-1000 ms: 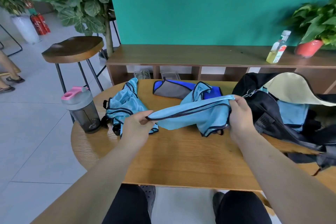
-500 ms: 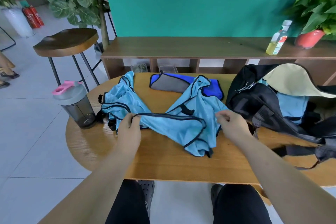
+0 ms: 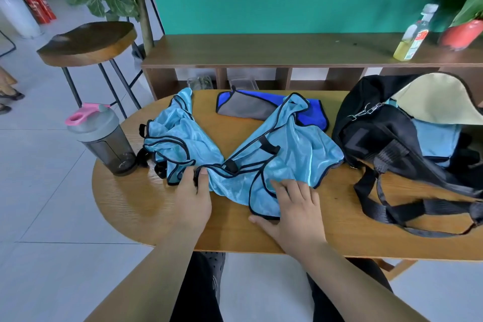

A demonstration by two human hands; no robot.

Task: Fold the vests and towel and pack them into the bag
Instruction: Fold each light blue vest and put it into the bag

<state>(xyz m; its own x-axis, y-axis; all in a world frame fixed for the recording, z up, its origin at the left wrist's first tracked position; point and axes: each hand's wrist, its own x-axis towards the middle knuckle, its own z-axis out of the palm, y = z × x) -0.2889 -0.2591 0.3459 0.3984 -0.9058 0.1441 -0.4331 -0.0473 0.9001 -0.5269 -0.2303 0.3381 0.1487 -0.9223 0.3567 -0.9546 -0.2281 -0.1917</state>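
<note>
Presently, the centre vest point(image 3: 292, 149), light blue mesh with black trim, is laid loosely spread on the round wooden table point(image 3: 339, 219), between the towel and the near edge. Its black-trimmed edge is pinched at the left end by the left hand point(image 3: 194, 198), whose thumb and fingers are curled round the binding. The right hand point(image 3: 296, 206) is laid flat on the near part of the same vest, with fingers straight and spread and nothing grasped; its thumb is rested on the table just beside the hem. A second vest point(image 3: 177, 136) of the same colour is found crumpled just to the left, touching the first. The towel point(image 3: 245, 108), blue with a grey face, is placed folded at the far edge of the table and is partly covered by a shoulder of the centre vest. The bag point(image 3: 376, 136), black, is set open on the right side of the table, just beside the centre vest; a light blue cloth point(image 3: 436, 138) is seen inside it. A shaker bottle point(image 3: 104, 138) with a pink lid loop is stood at the table's left edge, beside the second vest
</note>
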